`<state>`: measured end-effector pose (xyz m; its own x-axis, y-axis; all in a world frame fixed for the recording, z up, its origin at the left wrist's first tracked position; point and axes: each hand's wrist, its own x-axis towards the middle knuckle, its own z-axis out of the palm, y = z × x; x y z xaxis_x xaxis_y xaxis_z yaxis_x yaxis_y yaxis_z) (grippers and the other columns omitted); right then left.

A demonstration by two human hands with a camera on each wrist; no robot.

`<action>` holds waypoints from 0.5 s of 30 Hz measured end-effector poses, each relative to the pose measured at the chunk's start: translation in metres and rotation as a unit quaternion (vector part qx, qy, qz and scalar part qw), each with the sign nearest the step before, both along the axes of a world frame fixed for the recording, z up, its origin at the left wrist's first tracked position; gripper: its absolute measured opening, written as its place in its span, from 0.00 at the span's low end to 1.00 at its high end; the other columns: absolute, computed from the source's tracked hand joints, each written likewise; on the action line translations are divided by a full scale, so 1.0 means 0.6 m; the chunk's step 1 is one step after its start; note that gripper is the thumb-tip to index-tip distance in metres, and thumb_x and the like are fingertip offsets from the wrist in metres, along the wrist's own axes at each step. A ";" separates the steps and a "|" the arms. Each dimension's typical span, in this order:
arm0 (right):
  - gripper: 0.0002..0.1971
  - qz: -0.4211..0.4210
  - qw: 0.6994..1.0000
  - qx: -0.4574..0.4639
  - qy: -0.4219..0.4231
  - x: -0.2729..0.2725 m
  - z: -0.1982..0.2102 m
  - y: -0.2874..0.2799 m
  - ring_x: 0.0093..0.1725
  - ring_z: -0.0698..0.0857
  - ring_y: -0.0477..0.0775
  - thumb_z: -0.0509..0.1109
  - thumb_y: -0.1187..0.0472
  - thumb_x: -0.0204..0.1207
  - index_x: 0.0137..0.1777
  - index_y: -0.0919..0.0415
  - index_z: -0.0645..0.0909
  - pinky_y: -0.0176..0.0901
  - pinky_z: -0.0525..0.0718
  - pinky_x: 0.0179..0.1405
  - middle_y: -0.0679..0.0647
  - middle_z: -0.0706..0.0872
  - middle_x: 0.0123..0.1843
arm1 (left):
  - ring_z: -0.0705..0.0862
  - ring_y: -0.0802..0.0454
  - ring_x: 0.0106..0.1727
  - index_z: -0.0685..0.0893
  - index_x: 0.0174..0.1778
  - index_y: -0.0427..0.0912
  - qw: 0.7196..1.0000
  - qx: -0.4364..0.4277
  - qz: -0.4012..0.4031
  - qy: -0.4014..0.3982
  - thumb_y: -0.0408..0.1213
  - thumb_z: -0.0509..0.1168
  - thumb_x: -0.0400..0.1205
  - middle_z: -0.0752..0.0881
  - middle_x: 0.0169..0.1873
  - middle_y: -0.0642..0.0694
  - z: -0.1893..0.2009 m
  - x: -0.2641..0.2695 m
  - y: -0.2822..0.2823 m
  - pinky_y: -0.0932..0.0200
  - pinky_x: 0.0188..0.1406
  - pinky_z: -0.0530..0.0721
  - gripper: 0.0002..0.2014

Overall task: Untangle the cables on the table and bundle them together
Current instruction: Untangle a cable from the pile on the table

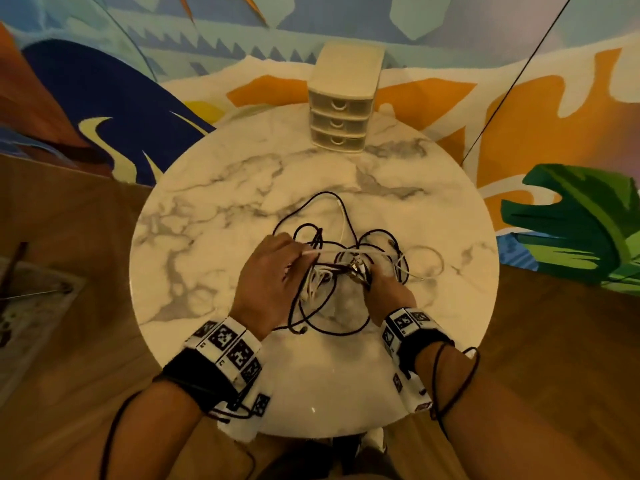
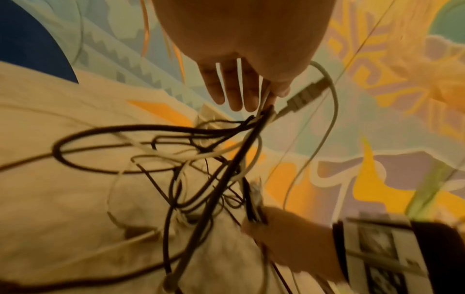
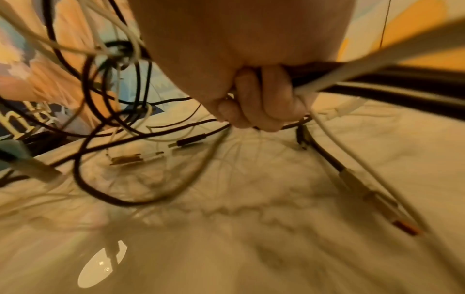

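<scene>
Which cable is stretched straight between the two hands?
The white cable: it runs taut from the left hand toward the right hand, while the dark cables sag in loose loops.

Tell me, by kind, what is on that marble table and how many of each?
Tangles of cables, dark and white mixed, strands too knotted to count: 1
Small drawer units, with three drawers: 1
Hands in the tangle, left hand and right hand: 2
Total: 4

Bare forearms wear black wristbands (image 1: 194,375) with white blocks of black square markers (image 1: 230,344); thin dark cords (image 1: 457,386) trail from them.
</scene>
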<state>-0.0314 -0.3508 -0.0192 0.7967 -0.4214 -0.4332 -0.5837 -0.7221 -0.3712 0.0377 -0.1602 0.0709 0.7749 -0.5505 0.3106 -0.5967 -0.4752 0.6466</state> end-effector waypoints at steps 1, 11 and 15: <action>0.15 -0.010 1.000 -0.004 -0.001 0.000 -0.004 -0.007 0.52 0.85 0.66 0.53 0.53 0.84 0.67 0.55 0.67 0.49 0.78 0.43 0.61 0.85 0.56 | 0.79 0.50 0.41 0.88 0.46 0.40 1.000 -0.001 0.022 -0.010 0.46 0.57 0.83 0.79 0.36 0.52 0.007 0.013 0.009 0.58 0.40 0.77 0.16; 0.23 0.033 0.996 0.072 -0.031 -0.025 0.012 -0.011 0.56 0.84 0.67 0.57 0.55 0.84 0.78 0.56 0.62 0.48 0.78 0.49 0.64 0.85 0.57 | 0.77 0.56 0.28 0.80 0.37 0.44 0.993 -0.015 0.077 0.087 0.45 0.58 0.86 0.80 0.27 0.50 0.009 0.011 0.019 0.60 0.29 0.74 0.14; 0.12 -0.050 0.982 0.099 -0.155 -0.054 0.046 0.005 0.39 0.84 0.65 0.62 0.55 0.83 0.47 0.63 0.81 0.47 0.76 0.36 0.59 0.85 0.37 | 0.76 0.53 0.26 0.81 0.37 0.44 0.989 -0.067 0.071 0.113 0.49 0.57 0.85 0.83 0.27 0.45 0.018 0.012 0.008 0.60 0.26 0.72 0.17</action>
<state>-0.0640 -0.3479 0.0083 0.8618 -0.4370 -0.2576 -0.4853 -0.5626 -0.6693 0.0452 -0.1553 0.0818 0.8992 -0.3973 0.1833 -0.3633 -0.4445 0.8188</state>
